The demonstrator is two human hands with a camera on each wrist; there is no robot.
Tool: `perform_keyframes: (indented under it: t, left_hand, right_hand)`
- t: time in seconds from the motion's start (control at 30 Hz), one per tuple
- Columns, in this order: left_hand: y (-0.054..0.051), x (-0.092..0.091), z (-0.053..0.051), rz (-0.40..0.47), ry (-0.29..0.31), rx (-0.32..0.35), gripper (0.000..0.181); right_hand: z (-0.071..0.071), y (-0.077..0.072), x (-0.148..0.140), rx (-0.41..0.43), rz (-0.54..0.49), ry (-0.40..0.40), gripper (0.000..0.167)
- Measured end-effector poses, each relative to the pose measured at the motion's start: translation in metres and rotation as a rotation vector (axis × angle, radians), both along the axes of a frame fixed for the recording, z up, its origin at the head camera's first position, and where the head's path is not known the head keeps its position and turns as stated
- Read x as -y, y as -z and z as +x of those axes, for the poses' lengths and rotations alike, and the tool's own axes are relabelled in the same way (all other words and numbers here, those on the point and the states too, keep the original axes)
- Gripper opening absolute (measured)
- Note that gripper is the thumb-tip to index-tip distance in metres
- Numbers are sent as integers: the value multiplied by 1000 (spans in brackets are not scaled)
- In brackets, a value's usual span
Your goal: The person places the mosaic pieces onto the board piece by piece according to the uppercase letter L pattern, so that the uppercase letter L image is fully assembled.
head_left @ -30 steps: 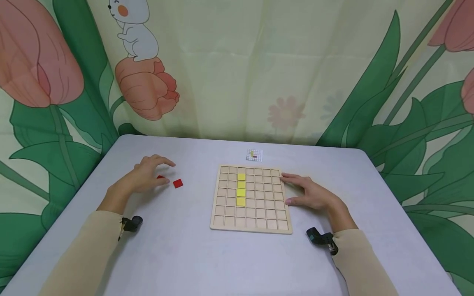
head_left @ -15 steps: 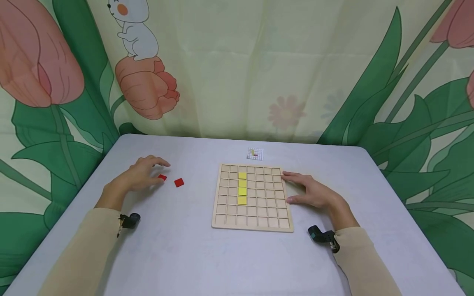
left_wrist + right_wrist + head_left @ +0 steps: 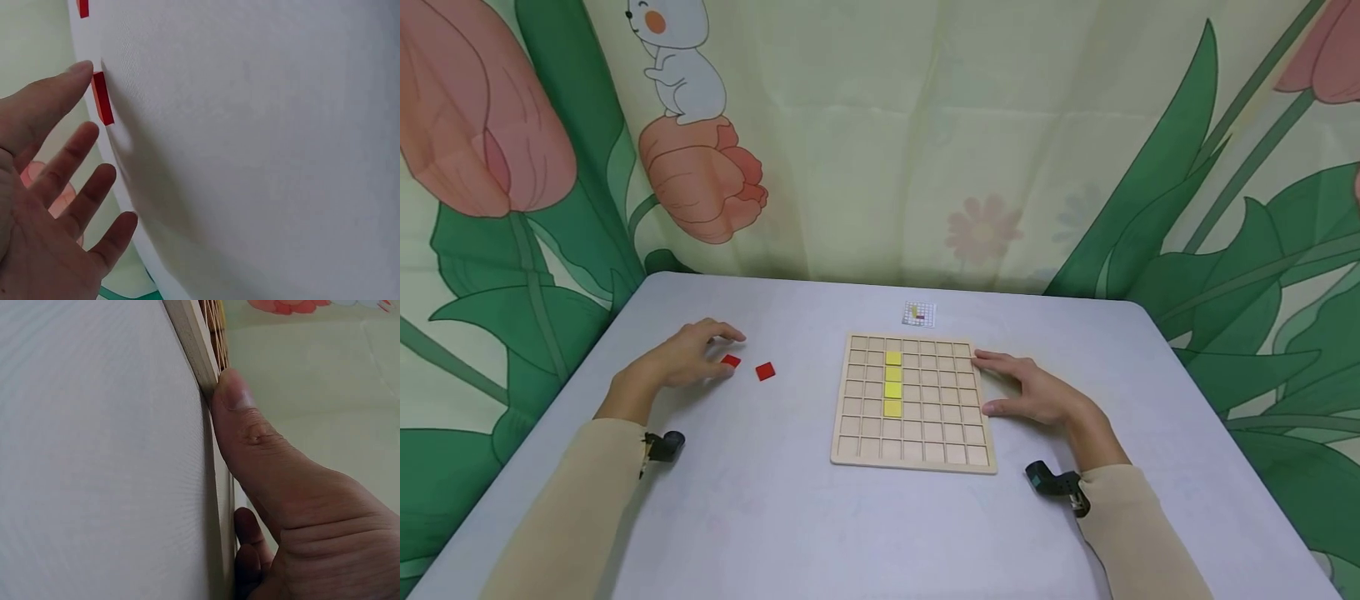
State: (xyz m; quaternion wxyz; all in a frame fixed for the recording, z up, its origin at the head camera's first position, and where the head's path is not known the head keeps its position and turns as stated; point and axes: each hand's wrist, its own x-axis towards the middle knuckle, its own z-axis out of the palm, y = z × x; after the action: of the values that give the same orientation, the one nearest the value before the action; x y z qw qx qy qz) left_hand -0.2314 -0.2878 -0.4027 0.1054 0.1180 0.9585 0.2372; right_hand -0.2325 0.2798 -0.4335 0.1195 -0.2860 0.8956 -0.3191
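My left hand [image 3: 688, 352] hovers low over the left of the table, fingers spread. Beside its thumb [image 3: 47, 103] lies a small red square tile [image 3: 731, 361], which also shows in the left wrist view. A second red tile [image 3: 765, 371] lies just right of it. A wooden grid board [image 3: 859, 461] sits at mid-table, with several yellow tiles [image 3: 892, 389] in one column. Against the board's right edge rests my right hand [image 3: 1033, 392], thumb and fingers apart. In the right wrist view its thumb [image 3: 237, 400] touches the board's side.
Behind the board lies a small printed card [image 3: 919, 314] with a coloured grid pattern. A white cloth covers the table [image 3: 760, 517]. A patterned curtain [image 3: 865, 150] hangs along the far edge. Each wrist bears a small black camera.
My left hand has drawn slightly left, and more of the red tile by its thumb shows. The right hand stays at the board's edge. The tiles on the board look the same.
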Motion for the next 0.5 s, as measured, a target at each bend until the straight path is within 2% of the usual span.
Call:
perform_keyframes:
  t: [0.17,0.37,0.5]
  left_hand:
    - [3,3,1,-5,27,-11,51]
    - [2,3,1,-14,87,-30,39]
    - [1,2,2,-5,88,-19,36]
  right_hand:
    - [0,1,0,2,-6,-7,81]
    - [0,0,-2,-10,-6,-8,80]
    - [-1,2,-2,-14,-12,-15,80]
